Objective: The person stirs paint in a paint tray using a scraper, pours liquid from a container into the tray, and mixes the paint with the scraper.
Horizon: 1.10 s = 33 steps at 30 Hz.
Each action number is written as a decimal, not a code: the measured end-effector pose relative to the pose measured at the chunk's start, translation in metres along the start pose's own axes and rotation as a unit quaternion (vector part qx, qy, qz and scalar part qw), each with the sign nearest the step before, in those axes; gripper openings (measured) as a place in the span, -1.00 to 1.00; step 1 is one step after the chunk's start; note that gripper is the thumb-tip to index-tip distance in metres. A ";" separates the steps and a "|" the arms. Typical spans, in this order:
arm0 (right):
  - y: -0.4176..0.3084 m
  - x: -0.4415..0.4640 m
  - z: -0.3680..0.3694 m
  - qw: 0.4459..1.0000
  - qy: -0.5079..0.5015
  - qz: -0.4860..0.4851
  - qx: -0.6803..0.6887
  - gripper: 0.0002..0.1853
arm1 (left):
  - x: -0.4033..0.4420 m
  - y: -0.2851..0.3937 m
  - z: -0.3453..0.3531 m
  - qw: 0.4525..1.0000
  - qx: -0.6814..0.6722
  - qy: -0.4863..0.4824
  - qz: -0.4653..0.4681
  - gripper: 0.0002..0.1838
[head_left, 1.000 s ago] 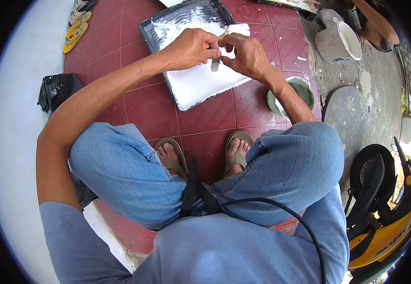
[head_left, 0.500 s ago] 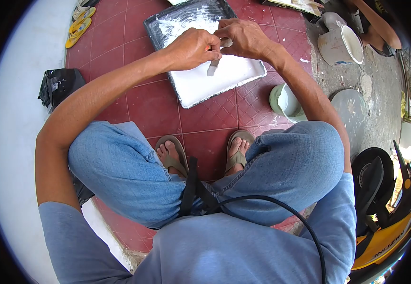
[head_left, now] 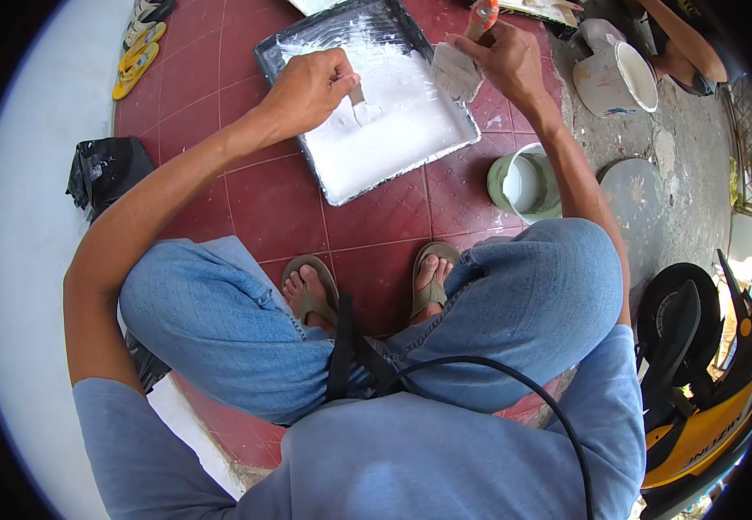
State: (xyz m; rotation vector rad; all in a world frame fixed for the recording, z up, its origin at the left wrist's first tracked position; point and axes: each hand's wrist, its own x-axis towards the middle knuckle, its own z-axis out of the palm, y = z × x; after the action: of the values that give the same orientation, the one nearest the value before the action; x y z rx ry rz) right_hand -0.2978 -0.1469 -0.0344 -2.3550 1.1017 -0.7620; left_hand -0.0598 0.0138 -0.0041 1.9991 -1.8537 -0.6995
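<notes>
In my left hand (head_left: pixel 311 91) is a narrow putty knife (head_left: pixel 358 104), its blade pointing down over the white paint. My fingers are closed on its upper end, so its handle is mostly hidden. My right hand (head_left: pixel 512 65) grips a wider putty knife (head_left: pixel 456 73) with an orange-red handle, raised at the tray's right side. White material coats its blade. Below both hands lies a black paint tray (head_left: pixel 331 201), holding thick white paint and smeared white at its ribbed far end.
A green-rimmed bucket (head_left: pixel 501 192) with whitish liquid stands right of the tray. Further right are a white bucket (head_left: pixel 605 87) and another person's arm (head_left: pixel 683 39). A black bag (head_left: pixel 109 169) and yellow flip-flops (head_left: pixel 137 68) lie left. A yellow-black motorbike (head_left: pixel 714 433) is at lower right.
My hands have moved apart from their meeting point above the tray. The right went up and right with the wide putty knife; the left shifted left with the narrow one.
</notes>
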 end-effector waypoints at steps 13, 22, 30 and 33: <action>-0.022 -0.070 0.022 0.878 0.051 0.207 0.429 -0.72 | -0.002 -0.039 0.009 0.870 -0.409 0.009 -0.276 -0.71; -0.005 -0.077 0.045 0.887 0.036 0.238 0.394 -0.75 | -0.015 -0.061 0.005 0.846 -0.472 -0.020 -0.247 -0.72; 0.009 -0.085 0.037 0.939 0.027 0.199 0.280 -0.77 | -0.021 -0.060 0.009 0.867 -0.432 -0.023 -0.249 -0.79; 0.012 -0.083 0.031 0.936 0.037 0.202 0.286 -0.77 | -0.019 -0.052 0.014 0.880 -0.428 -0.040 -0.202 -0.84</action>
State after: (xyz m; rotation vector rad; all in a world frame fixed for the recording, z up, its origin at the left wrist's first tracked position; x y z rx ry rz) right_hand -0.3289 -0.0839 -0.0897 -1.5644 1.1513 -0.8739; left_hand -0.0249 0.0389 -0.0419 1.7165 -0.8527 -1.4258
